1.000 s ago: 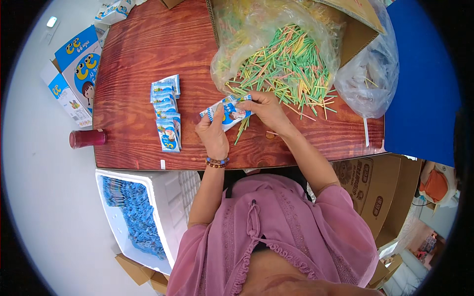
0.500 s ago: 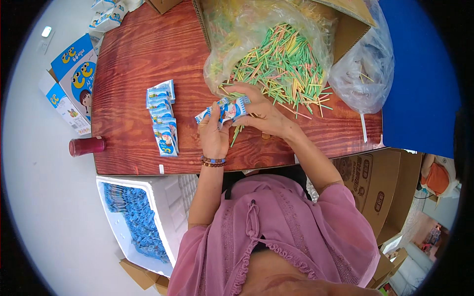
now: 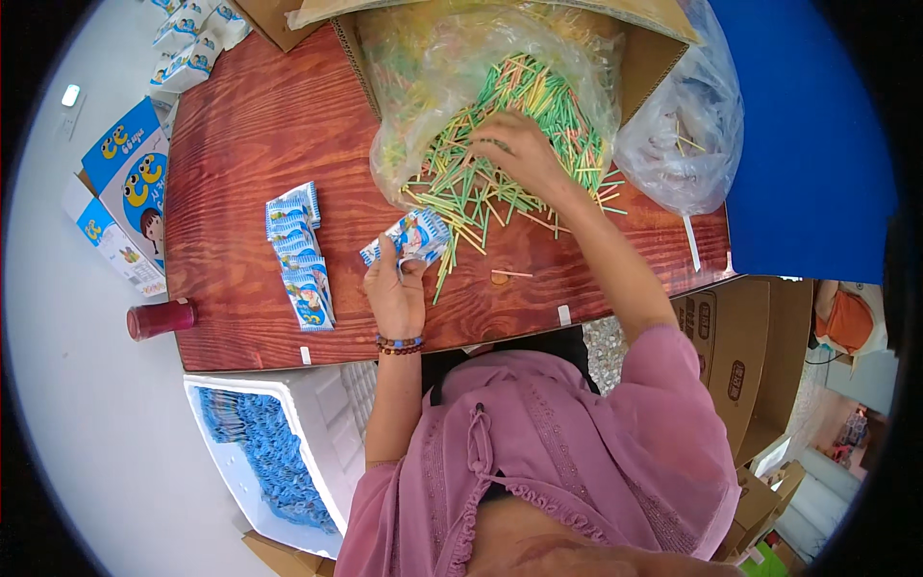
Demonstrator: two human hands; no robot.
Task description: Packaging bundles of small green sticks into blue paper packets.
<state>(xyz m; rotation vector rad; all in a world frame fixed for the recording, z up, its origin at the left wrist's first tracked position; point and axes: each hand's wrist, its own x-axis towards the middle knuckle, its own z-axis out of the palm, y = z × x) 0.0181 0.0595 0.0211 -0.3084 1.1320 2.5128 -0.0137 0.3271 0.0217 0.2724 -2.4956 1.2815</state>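
Observation:
My left hand [image 3: 395, 293] is closed on a small blue-and-white packet [image 3: 411, 236], held above the table's front part; I cannot tell whether it is more than one. My right hand [image 3: 514, 149] reaches over the heap of thin green, yellow and pink sticks [image 3: 538, 91], its fingers apart at the surface of the heap. The sticks spill out of a clear plastic bag [image 3: 399, 144] lying in an open cardboard box [image 3: 639, 72]. To the left, an overlapping row of similar packets [image 3: 300, 255] lies on the red-brown wooden table [image 3: 231, 240].
A red cylindrical jar [image 3: 162, 318] and a blue-and-white printed carton [image 3: 125, 192] stand by the left edge. Below is a white foam box [image 3: 327, 413] full of blue packets. A clear bag [image 3: 683, 159] with a few sticks lies at right. Cardboard cartons [image 3: 726, 356] stand beside me.
My right hand has left the packet and moved up and right onto the heap of sticks. My left hand keeps the packet. The whole view has shifted slightly.

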